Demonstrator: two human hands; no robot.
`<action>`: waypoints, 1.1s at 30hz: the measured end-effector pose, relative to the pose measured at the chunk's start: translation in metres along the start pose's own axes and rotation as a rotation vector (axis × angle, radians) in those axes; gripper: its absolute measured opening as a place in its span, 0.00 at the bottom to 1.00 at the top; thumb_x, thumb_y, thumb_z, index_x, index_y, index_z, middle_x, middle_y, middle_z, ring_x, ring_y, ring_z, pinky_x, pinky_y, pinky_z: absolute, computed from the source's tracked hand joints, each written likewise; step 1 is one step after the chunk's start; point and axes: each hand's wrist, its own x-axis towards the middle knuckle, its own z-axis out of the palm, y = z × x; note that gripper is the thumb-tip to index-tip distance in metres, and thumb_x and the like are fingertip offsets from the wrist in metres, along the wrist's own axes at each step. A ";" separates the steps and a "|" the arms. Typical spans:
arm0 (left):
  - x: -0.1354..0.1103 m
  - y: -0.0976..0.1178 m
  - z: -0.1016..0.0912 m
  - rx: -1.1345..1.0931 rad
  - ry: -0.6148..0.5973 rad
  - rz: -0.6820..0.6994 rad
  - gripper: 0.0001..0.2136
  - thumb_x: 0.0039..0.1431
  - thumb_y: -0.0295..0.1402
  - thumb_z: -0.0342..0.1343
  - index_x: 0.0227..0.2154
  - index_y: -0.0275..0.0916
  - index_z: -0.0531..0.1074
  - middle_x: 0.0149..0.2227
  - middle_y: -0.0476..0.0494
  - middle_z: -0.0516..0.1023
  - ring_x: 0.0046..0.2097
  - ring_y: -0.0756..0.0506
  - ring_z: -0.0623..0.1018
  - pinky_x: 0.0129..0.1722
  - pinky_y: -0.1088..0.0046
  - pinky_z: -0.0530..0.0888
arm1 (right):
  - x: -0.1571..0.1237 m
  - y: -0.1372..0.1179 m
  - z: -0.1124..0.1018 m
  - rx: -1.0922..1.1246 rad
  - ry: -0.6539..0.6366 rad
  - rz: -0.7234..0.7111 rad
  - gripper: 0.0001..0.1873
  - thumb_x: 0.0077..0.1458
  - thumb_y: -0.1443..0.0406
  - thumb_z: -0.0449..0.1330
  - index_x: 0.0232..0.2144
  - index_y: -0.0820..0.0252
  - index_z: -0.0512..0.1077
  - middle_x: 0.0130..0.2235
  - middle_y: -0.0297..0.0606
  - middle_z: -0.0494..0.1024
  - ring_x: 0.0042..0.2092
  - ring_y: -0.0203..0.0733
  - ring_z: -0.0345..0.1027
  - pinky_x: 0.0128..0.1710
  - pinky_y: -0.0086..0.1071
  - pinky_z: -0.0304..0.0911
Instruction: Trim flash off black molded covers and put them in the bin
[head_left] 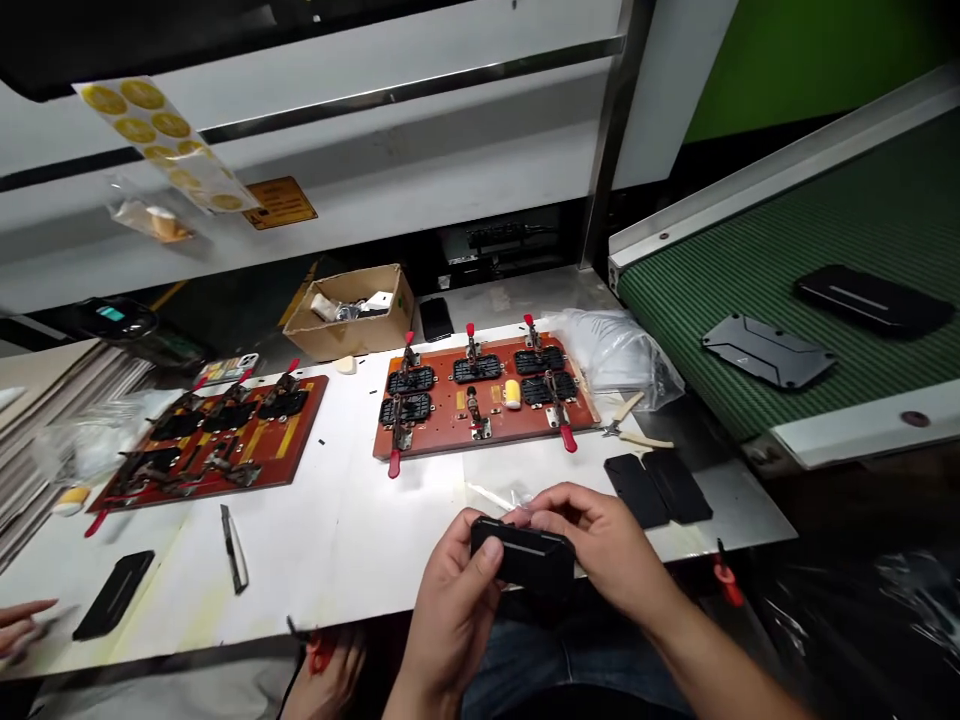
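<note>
A black rectangular case (534, 560) with a light line along its face is held over the table's front edge. My left hand (463, 585) grips its left end, the thumb lying on the face. At its far right edge, my right hand (592, 530) is closed, the fingertips pinched against the rim; part of those fingers is hidden behind the case. Just beyond my hands lie a white strip and clear plastic film (517, 497). Two flat black panels (660, 488) rest to the right, near pliers with cream handles (630, 430).
Ahead lies a red-brown fixture board (450, 425) with red-handled clamps, black parts and a yellow roll (512, 394). A similar board (262, 465), a utility knife (233, 550) and another person's hand (22, 622) are left. A green conveyor (750, 270) carries cases. A cardboard box (375, 335) stands behind.
</note>
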 end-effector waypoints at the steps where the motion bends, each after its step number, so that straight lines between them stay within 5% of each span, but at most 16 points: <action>1: 0.001 -0.002 0.001 0.009 0.018 0.012 0.08 0.64 0.34 0.66 0.36 0.39 0.72 0.40 0.43 0.83 0.50 0.41 0.82 0.55 0.63 0.76 | -0.001 0.000 -0.001 -0.002 -0.054 0.013 0.14 0.62 0.53 0.68 0.39 0.58 0.81 0.39 0.38 0.83 0.43 0.42 0.75 0.48 0.32 0.69; 4: 0.004 -0.002 -0.003 0.014 0.093 0.030 0.08 0.63 0.34 0.67 0.39 0.38 0.74 0.38 0.45 0.81 0.47 0.43 0.83 0.51 0.66 0.78 | -0.001 0.003 -0.010 -0.019 -0.114 0.025 0.13 0.64 0.54 0.67 0.41 0.57 0.82 0.39 0.36 0.82 0.40 0.38 0.73 0.43 0.29 0.68; 7: 0.008 0.002 -0.009 0.032 0.204 0.073 0.11 0.61 0.35 0.69 0.41 0.37 0.75 0.40 0.43 0.82 0.44 0.44 0.83 0.46 0.69 0.79 | -0.002 0.007 -0.016 -0.069 -0.029 -0.031 0.11 0.66 0.54 0.66 0.42 0.55 0.80 0.36 0.33 0.80 0.36 0.35 0.71 0.37 0.27 0.66; 13: 0.013 -0.016 0.005 0.039 0.496 0.306 0.17 0.56 0.41 0.72 0.41 0.40 0.73 0.39 0.46 0.84 0.40 0.47 0.83 0.42 0.74 0.79 | -0.019 0.025 0.027 -0.551 0.044 -0.586 0.12 0.70 0.69 0.56 0.49 0.59 0.78 0.42 0.41 0.80 0.43 0.41 0.74 0.46 0.34 0.69; 15: 0.012 -0.027 0.013 0.110 0.610 0.353 0.18 0.58 0.45 0.70 0.41 0.42 0.72 0.35 0.49 0.83 0.36 0.48 0.82 0.39 0.74 0.80 | -0.022 0.032 0.043 -0.581 0.035 -0.655 0.14 0.70 0.71 0.55 0.52 0.61 0.77 0.41 0.42 0.79 0.41 0.41 0.73 0.43 0.34 0.70; 18: 0.011 -0.038 0.015 0.322 0.642 0.384 0.18 0.65 0.52 0.61 0.44 0.43 0.76 0.39 0.47 0.84 0.41 0.46 0.83 0.44 0.72 0.81 | -0.020 0.030 0.050 -0.447 0.093 -0.583 0.12 0.70 0.70 0.57 0.51 0.58 0.78 0.42 0.40 0.80 0.43 0.40 0.75 0.45 0.32 0.71; 22: 0.008 -0.037 0.000 0.635 0.308 0.317 0.22 0.67 0.52 0.58 0.56 0.46 0.80 0.66 0.42 0.76 0.69 0.39 0.71 0.71 0.62 0.66 | -0.017 0.009 0.040 -0.327 0.119 -0.548 0.14 0.70 0.70 0.56 0.51 0.56 0.79 0.45 0.40 0.80 0.46 0.39 0.76 0.49 0.30 0.71; 24: 0.009 -0.032 -0.008 0.705 0.238 0.244 0.26 0.60 0.53 0.65 0.57 0.46 0.80 0.64 0.40 0.77 0.67 0.33 0.73 0.70 0.55 0.67 | -0.020 0.000 0.033 -0.329 0.020 -0.580 0.14 0.68 0.70 0.57 0.49 0.59 0.80 0.43 0.42 0.81 0.45 0.40 0.76 0.48 0.31 0.72; 27: 0.017 -0.028 -0.011 0.695 0.371 0.184 0.30 0.54 0.55 0.69 0.56 0.43 0.81 0.61 0.39 0.81 0.66 0.30 0.75 0.70 0.50 0.67 | -0.028 -0.001 0.021 -0.280 -0.008 -0.550 0.12 0.66 0.67 0.59 0.47 0.63 0.82 0.41 0.44 0.82 0.43 0.41 0.77 0.46 0.32 0.72; 29: 0.023 -0.028 -0.004 0.602 0.448 0.167 0.30 0.55 0.54 0.68 0.57 0.43 0.80 0.62 0.39 0.79 0.67 0.30 0.73 0.71 0.50 0.65 | -0.035 0.011 0.008 -0.172 0.032 -0.405 0.11 0.67 0.63 0.61 0.44 0.63 0.82 0.39 0.43 0.83 0.41 0.41 0.77 0.44 0.32 0.71; 33: 0.026 -0.035 0.022 0.350 0.374 0.042 0.32 0.51 0.51 0.73 0.57 0.44 0.79 0.58 0.38 0.83 0.61 0.31 0.79 0.63 0.55 0.75 | -0.047 0.040 -0.020 0.207 0.033 -0.061 0.24 0.65 0.46 0.63 0.42 0.63 0.78 0.35 0.40 0.81 0.33 0.38 0.74 0.34 0.29 0.70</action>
